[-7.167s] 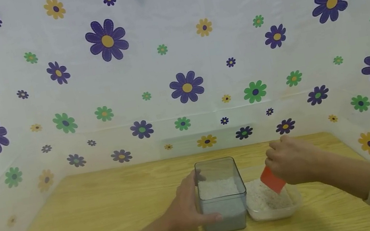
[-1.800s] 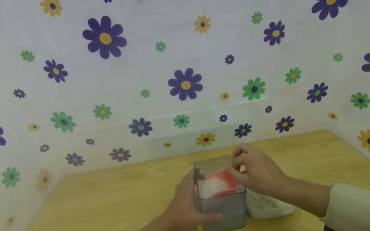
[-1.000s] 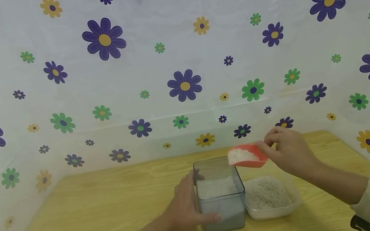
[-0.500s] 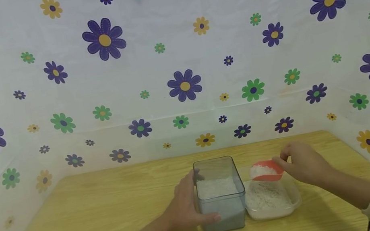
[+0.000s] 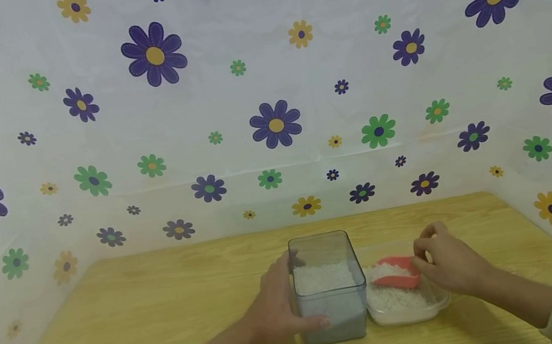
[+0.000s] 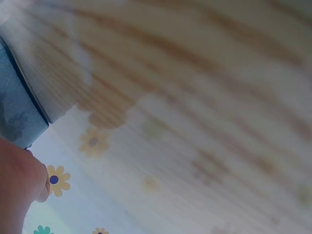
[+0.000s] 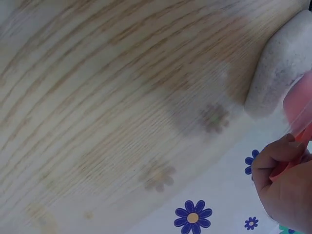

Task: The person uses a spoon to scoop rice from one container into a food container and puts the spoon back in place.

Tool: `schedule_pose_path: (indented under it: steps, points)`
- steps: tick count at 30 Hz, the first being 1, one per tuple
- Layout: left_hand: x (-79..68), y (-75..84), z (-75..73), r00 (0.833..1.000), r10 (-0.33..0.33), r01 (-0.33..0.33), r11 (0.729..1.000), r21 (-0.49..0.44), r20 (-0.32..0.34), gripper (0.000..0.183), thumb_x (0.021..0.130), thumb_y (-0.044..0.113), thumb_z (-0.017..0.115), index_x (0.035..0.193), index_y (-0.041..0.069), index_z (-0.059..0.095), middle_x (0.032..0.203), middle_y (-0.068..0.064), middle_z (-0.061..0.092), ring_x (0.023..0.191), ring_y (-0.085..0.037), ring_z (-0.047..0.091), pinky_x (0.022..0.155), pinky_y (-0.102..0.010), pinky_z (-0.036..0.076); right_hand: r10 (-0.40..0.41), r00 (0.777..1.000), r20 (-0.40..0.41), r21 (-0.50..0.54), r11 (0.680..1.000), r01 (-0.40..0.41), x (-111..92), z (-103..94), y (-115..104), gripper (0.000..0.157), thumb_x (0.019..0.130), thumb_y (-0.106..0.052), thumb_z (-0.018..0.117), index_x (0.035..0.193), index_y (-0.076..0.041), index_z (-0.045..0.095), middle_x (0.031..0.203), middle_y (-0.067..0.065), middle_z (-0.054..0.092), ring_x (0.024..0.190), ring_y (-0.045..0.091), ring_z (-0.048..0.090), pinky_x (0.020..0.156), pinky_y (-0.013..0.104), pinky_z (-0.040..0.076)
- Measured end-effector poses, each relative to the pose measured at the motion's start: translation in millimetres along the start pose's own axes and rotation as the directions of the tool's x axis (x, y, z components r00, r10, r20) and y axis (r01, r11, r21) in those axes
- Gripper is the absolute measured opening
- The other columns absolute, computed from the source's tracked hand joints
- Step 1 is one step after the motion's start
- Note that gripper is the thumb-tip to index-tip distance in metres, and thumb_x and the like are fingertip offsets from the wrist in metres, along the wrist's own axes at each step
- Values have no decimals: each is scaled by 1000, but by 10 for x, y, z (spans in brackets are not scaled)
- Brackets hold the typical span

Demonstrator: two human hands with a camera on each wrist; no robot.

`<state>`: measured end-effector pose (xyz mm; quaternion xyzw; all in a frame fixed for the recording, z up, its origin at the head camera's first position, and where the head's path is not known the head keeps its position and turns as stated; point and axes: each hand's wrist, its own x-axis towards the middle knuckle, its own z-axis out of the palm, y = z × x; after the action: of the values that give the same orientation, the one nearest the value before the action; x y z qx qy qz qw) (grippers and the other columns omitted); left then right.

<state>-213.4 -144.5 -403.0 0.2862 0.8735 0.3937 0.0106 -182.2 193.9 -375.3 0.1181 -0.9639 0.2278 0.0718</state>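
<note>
My left hand point(image 5: 274, 303) holds a clear grey plastic container point(image 5: 333, 317) by its left side, thumb across the front and fingers toward the back. White grains that look like rice point(image 5: 322, 278) fill part of it. The container's bluish side point(image 6: 19, 97) shows at the left edge of the left wrist view. Just right of it stands a low clear tub point(image 5: 406, 314) of the same grains. My right hand point(image 5: 452, 261) pinches the handle of a red scoop point(image 5: 406, 279). The scoop, loaded with grains, is low over the tub. In the right wrist view the scoop point(image 7: 298, 105) is partly cut off.
Both vessels stand on a light wood-grain table point(image 5: 166, 300). A white sheet point(image 5: 220, 102) printed with purple, yellow and green flowers encloses the back and sides. The tub sits right up against the container's right side.
The scoop was over the container 1.8 s ago, tilted with grains in it. My right hand has since carried it right and down to the tub, still loaded. My left hand has stayed put.
</note>
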Motion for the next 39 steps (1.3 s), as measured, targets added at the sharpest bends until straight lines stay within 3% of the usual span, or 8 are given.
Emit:
schedule_pose_path:
  steps: [7,13,23,32,39]
  points:
    - [4,-13,1,1000,0,0,1000,0,-1,117,66,59,84,154,10,25,144,-2,44,134,-24,37,112,-63,27,-120,992,-32,-85,989,117,-22,31,-4,26,95,-8,54,72,-20,50,115,16,44,50,2,37,47,20,35]
    - [-1,-16,7,1000,4,-4,1000,12,-5,115,66,59,83,154,14,24,144,-1,44,134,-24,38,112,-61,27,-145,989,-6,-120,982,143,-19,29,-15,21,95,-8,54,77,-20,53,115,14,44,51,2,36,46,20,34]
    - [-3,-21,11,1000,2,-1,1000,9,-5,115,66,59,83,154,14,25,144,-1,44,134,-24,38,112,-62,26,-148,987,59,-24,988,150,-50,-1,45,27,94,-7,53,71,-22,52,122,11,42,51,1,35,46,20,33]
    - [19,-42,16,1000,2,-2,1000,12,-1,114,67,62,82,154,16,25,144,0,44,133,-22,38,111,-62,29,-196,970,146,48,980,191,-85,-93,77,28,97,-9,54,72,-23,52,127,13,40,52,0,36,49,21,36]
    - [7,-36,10,1000,-1,1,1000,8,3,115,67,62,82,154,14,24,144,0,43,134,-24,37,111,-62,28,-181,976,120,-4,983,183,-66,-57,53,28,97,-10,55,72,-22,52,124,13,42,53,0,36,49,20,35]
